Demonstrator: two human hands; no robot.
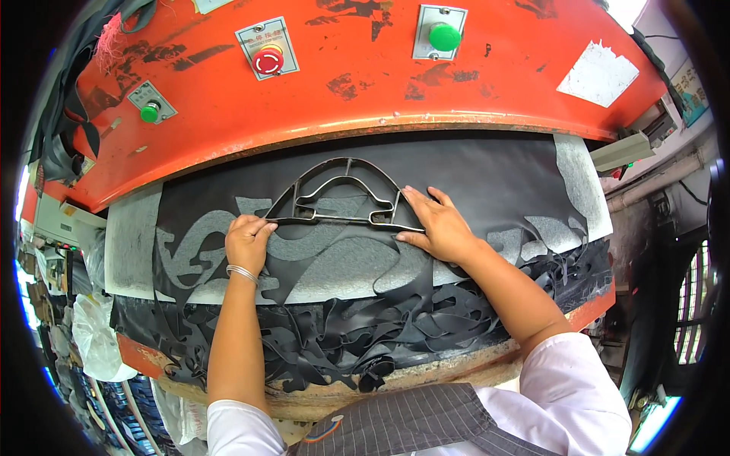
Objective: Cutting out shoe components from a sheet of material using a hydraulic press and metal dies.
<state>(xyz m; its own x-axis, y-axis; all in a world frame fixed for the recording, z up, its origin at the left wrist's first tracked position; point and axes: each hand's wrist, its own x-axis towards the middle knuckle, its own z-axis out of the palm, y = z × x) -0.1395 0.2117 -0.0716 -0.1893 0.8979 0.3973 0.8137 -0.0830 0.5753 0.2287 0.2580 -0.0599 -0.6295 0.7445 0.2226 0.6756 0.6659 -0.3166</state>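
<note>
The left grip (pixel 248 242) is closed in a pinch on the left tip of the metal frame (pixel 334 218), while the right grip (pixel 441 226) is spread wide about the opposite corner, fingers along the sloping side and thumb low — a two-ended hold that seems meant to keep it steady. The frame lies between both grips, partly over cut-out gaps in the black sheet (pixel 487 163); beyond them plain sheet reaches the red machine's (pixel 357 99) lower edge, and nearer the body — past the pale mat (pixel 133 251) — scraps (pixel 334 328) crowd the desk (pixel 449 378).
</note>
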